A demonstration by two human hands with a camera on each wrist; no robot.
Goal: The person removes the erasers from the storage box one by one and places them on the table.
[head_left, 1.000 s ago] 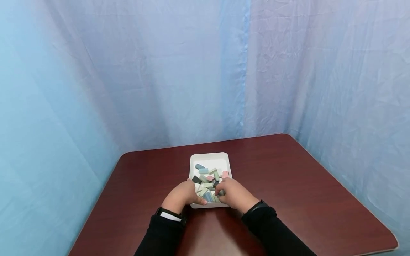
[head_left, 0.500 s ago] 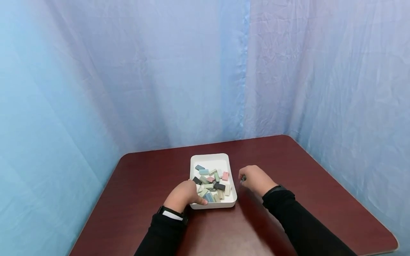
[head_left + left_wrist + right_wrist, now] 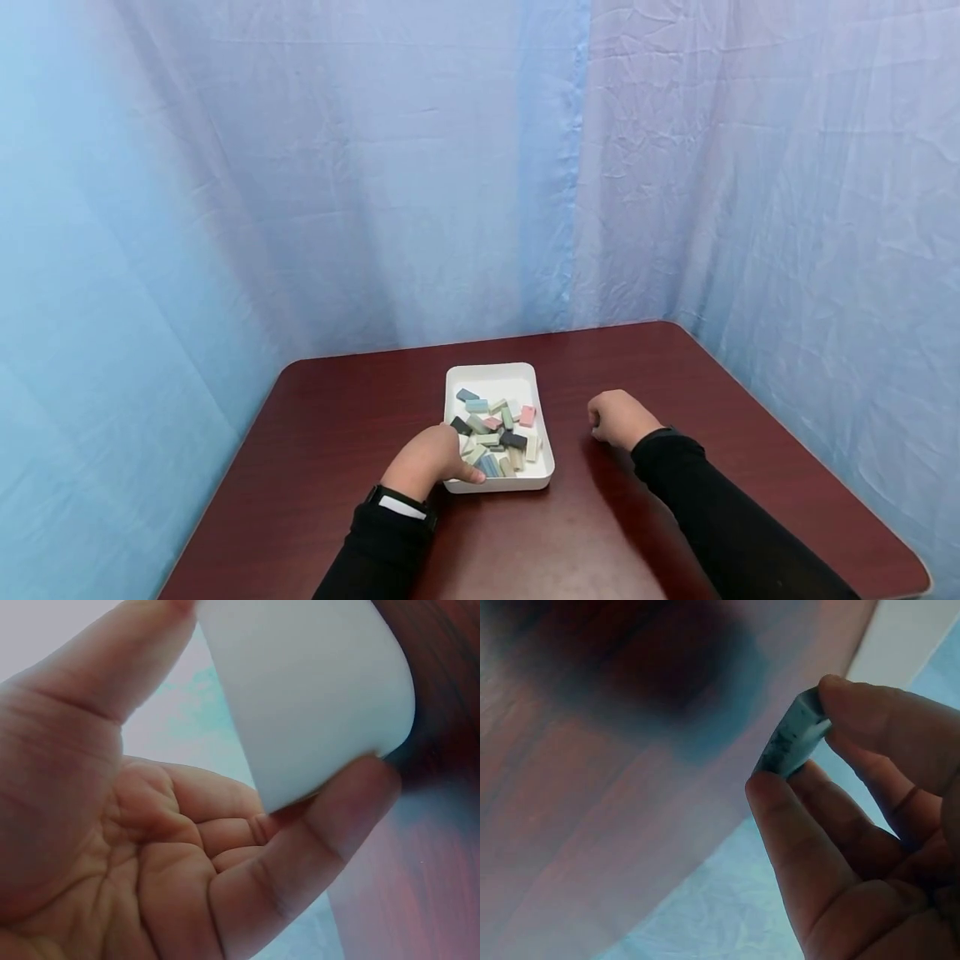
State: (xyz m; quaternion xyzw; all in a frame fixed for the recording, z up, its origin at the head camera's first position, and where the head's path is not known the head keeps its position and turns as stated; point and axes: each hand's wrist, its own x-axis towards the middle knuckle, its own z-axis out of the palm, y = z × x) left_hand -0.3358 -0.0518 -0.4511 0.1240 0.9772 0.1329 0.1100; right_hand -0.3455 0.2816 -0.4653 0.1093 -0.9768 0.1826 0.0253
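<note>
A white tray [image 3: 517, 484] on the table holds several small rectangular blocks [image 3: 513, 439] in grey, green, blue, pink and cream. At its near left corner my left hand [image 3: 427, 460] grips the tray. In the left wrist view the thumb lies on one side of the white wall [image 3: 315, 690] and bent fingers touch the other. My right hand [image 3: 622, 418] is apart from the tray, over the table to its right. Between thumb and fingertips it pinches one small block [image 3: 791, 739] with dark marks on a face, seen in the right wrist view; the head view hides this block.
The dark red-brown table [image 3: 337, 417] has rounded corners. Pale blue curtains [image 3: 450, 167] hang behind it and along both sides. A black band with a white strip [image 3: 401, 506] sits on the left wrist.
My right hand has left the tray with a block and moved right over the table. My left hand has kept its grip on the tray corner.
</note>
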